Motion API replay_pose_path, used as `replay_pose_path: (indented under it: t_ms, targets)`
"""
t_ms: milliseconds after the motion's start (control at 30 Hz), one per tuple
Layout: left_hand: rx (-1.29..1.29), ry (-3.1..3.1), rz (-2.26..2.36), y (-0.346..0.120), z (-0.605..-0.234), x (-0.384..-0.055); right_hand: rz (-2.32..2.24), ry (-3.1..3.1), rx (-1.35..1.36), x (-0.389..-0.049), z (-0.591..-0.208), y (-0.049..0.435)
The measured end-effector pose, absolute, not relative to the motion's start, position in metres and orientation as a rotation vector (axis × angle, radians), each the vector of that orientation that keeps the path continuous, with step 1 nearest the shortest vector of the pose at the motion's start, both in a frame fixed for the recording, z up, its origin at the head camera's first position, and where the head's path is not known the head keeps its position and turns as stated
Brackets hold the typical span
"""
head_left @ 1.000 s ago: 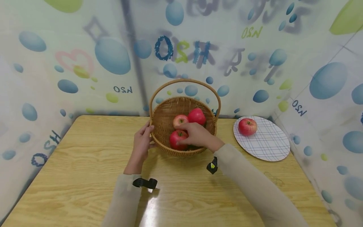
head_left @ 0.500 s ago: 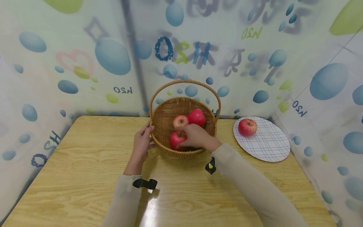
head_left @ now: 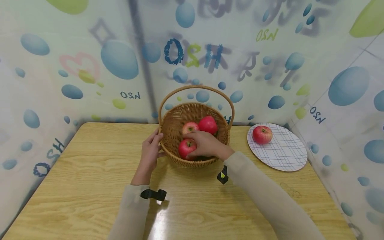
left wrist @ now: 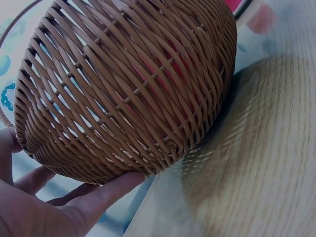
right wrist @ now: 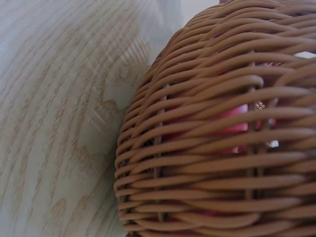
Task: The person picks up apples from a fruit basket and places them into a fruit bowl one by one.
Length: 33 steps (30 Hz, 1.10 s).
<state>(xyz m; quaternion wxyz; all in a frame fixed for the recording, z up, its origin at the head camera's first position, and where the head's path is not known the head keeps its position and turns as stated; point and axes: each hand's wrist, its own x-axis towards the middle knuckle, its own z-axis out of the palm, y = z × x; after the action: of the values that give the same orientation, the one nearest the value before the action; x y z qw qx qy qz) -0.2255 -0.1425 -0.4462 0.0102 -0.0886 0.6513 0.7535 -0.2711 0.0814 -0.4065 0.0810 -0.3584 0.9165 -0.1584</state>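
Note:
A brown wicker basket [head_left: 177, 116] with an arched handle stands at the back middle of the table, its opening facing me. My left hand [head_left: 150, 146] grips its left side, thumb on the rim and fingers behind; the left wrist view shows those fingers [left wrist: 106, 195] against the weave. Inside lie three red apples. My right hand [head_left: 207, 144] reaches over the front rim and holds the front apple [head_left: 186, 148] between thumb and fingers. Behind it sit a paler apple [head_left: 190, 127] and a deep red apple [head_left: 208, 124]. In the right wrist view the basket wall [right wrist: 212, 148] hides the hand.
On the right, an oval plate with a blue line grid [head_left: 285, 151] bears another red apple [head_left: 262, 134]. The wooden table [head_left: 90, 180] meets a patterned backdrop [head_left: 120, 83] just behind the basket.
My right hand has shifted slightly left with the front apple. The two apples behind have moved a little within the basket. My left hand keeps its place on the basket.

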Motion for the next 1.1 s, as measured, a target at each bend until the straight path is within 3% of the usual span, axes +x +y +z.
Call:
replay_pose_path:
  t_ms: [367, 1100]
  targets:
    - [-0.285, 2.021, 2.355, -0.1424, -0.4454, -0.2252, -0.466, 2.766, -1.084, -0.2719, -0.4085, 0.0797]
    - [-0.267, 2.043, 2.346, -0.1424, -0.4444, -0.2241, -1.147, 2.776, -0.81, -0.272, -0.4076, 0.0858]
